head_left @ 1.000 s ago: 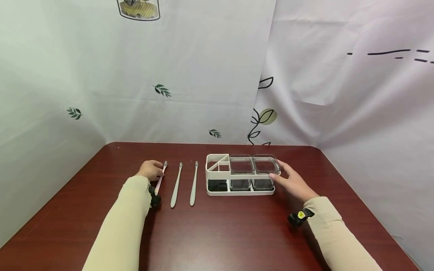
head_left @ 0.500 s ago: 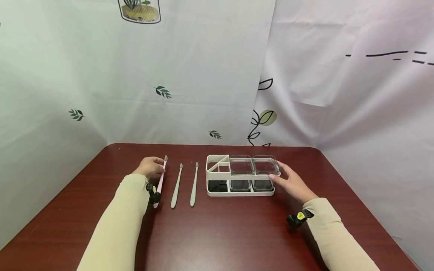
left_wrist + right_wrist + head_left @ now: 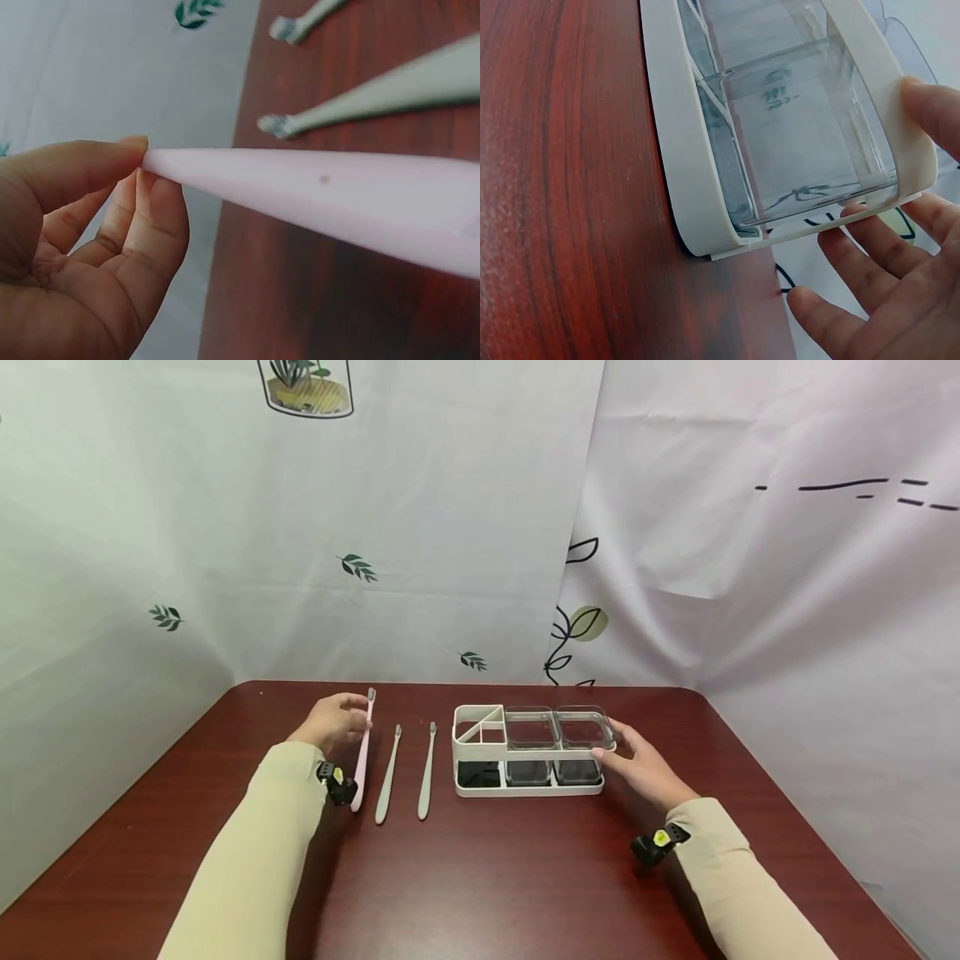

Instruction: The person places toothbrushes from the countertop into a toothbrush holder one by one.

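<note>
A pink toothbrush (image 3: 361, 772) is pinched near its neck by my left hand (image 3: 331, 721), bristle end pointing away. In the left wrist view, the toothbrush handle (image 3: 322, 187) runs from thumb and fingertips toward the right, above the table. My right hand (image 3: 643, 768) grips the right end of a white toothbrush holder (image 3: 480, 750). Seen from the right wrist, the thumb presses the upper frame (image 3: 907, 142) while the other fingers lie along the end. Two clear cups (image 3: 531, 728) sit in the holder, beside a divided compartment at its left.
Two pale green toothbrushes (image 3: 387, 783) lie side by side on the dark red table (image 3: 480, 877), between my left hand and the holder. A white patterned cloth (image 3: 450, 527) hangs behind the table and along both sides.
My left hand has lifted the pink toothbrush off the table and moved it slightly away from me. The right hand stays in place on the holder.
</note>
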A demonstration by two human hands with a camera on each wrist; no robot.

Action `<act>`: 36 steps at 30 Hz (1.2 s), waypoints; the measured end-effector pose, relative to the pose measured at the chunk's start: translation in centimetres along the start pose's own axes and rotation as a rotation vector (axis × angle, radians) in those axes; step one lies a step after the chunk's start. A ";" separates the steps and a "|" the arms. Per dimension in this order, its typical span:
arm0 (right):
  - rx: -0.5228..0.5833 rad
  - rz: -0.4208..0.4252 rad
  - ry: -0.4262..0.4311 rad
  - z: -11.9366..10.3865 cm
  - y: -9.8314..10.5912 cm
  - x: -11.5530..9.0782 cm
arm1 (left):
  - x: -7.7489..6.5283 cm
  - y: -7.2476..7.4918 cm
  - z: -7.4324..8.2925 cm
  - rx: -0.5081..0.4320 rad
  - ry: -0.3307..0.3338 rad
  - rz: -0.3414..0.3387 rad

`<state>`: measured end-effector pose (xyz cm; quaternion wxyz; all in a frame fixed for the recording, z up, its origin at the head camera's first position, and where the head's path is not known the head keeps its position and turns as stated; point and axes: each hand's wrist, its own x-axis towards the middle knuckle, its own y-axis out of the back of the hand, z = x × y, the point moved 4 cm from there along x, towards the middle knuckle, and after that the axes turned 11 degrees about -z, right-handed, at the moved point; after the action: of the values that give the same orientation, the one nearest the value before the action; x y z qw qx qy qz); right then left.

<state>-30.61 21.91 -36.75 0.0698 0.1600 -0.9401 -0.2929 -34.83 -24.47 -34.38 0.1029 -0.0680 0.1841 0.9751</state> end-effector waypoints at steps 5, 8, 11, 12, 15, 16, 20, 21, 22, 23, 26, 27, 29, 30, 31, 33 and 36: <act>0.008 -0.007 -0.007 -0.2 0.0 -0.1 | -0.1 -0.2 1.3 -0.038 -0.058 0.002; 0.026 -0.014 -0.004 -0.2 0.0 -0.1 | -0.1 -0.4 2.1 -0.083 -0.099 -0.001; 0.043 -0.019 0.002 -0.2 0.0 -0.1 | -0.2 -0.8 3.2 -0.142 -0.127 0.007; 0.045 -0.021 0.002 -0.2 0.0 -0.1 | -0.2 -0.9 3.5 -0.157 -0.134 0.015; 0.044 -0.022 0.008 -0.1 0.0 0.0 | -0.5 -1.3 4.6 -0.206 -0.155 0.029; 0.034 -0.012 0.012 -0.1 0.0 -0.1 | -0.5 -1.4 4.9 -0.225 -0.165 0.032; 0.025 -0.011 0.023 -0.2 -0.1 -0.1 | -0.8 -1.9 6.3 -0.291 -0.199 0.039; 0.026 -0.013 0.023 -0.2 -0.1 -0.1 | -0.8 -2.0 6.7 -0.306 -0.206 0.041; 0.030 -0.014 0.019 -0.2 -0.1 -0.1 | -0.9 -2.1 7.0 -0.316 -0.213 0.042; 0.039 -0.027 0.013 -0.2 -0.1 -0.1 | -1.0 -2.3 7.3 -0.328 -0.221 0.043; 0.049 -0.033 -0.009 -0.1 0.0 -0.1 | -1.4 -2.8 8.2 -0.369 -0.245 0.048; 0.052 -0.033 -0.014 -0.1 0.0 -0.1 | -1.5 -2.9 8.5 -0.381 -0.251 0.050; 0.060 -0.034 -0.019 -0.1 0.0 -0.1 | -1.8 -3.3 9.0 -0.412 -0.264 0.059; 0.057 -0.037 -0.014 -0.2 -0.1 -0.1 | -2.0 -3.4 9.2 -0.429 -0.271 0.064; 0.059 -0.038 -0.014 -0.2 -0.1 -0.1 | -2.1 -3.5 9.4 -0.441 -0.276 0.071; 0.066 -0.037 -0.013 -0.2 -0.1 -0.1 | -2.4 -3.8 9.8 -0.457 -0.287 0.089; 0.060 -0.041 -0.011 -0.2 -0.1 -0.1 | -2.8 -4.3 10.3 -0.474 -0.306 0.117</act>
<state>-30.49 21.79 -36.66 0.0540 0.1794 -0.9453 -0.2669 -32.14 -17.14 -25.86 0.0544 0.0686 -0.0632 0.9942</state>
